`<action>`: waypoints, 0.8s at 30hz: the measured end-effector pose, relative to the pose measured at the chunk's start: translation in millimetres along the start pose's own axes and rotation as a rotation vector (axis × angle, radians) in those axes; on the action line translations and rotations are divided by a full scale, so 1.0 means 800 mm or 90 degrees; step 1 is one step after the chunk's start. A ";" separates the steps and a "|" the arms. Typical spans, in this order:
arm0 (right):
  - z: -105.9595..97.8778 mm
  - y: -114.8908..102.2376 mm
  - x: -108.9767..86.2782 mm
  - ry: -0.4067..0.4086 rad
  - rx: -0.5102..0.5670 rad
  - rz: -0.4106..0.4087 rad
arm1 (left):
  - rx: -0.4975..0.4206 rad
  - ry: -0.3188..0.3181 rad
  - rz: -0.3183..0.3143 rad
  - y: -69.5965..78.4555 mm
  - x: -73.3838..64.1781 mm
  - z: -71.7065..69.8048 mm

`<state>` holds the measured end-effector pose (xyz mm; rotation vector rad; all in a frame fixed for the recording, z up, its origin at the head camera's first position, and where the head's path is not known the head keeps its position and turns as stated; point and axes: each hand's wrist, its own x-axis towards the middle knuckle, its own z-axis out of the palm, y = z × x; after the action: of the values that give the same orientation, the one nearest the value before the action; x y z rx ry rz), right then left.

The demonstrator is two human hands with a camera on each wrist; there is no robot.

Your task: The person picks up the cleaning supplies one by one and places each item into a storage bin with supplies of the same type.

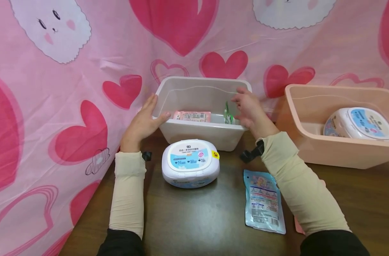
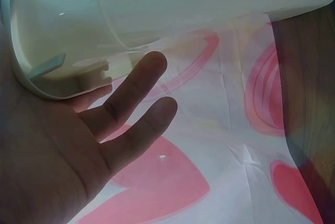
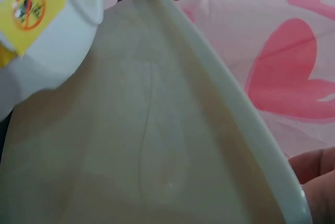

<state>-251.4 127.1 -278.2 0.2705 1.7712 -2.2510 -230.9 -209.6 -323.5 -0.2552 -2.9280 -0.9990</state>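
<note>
Grey bin [image 1: 231, 136], smooth plastic with a rounded rim, stands on the wood-grained table [image 1: 188, 220] just behind a white tub [image 1: 190, 165]. The tub's label starts "四合一"; its smaller print is beyond me. Its yellow sticker [image 1: 215, 154] shows a crossed-out circle. At the bin's near left corner the left hand [image 1: 142, 122] has fingers extended outside, thumb over the rim. The right hand [image 1: 250, 109] is loosely spread at the right edge; whether it touches I can't tell. Inside, bin floor shows between a pink packet [image 1: 192, 116] and a green-and-white item [image 1: 228, 115].
</note>
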 end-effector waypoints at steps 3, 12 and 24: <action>-0.001 0.000 -0.003 0.006 -0.016 -0.036 | 0.004 0.000 -0.002 0.003 0.001 -0.001; -0.017 0.006 -0.035 -0.022 -0.037 -0.128 | -0.004 -0.006 -0.026 0.004 -0.005 0.001; -0.086 0.023 -0.121 -0.135 -0.011 -0.251 | -0.004 0.000 -0.011 0.008 -0.008 -0.001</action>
<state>-154.8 198.8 -281.9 -0.3408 1.8544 -2.4066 -223.3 -206.3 -319.4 -0.2306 -2.9326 -1.0098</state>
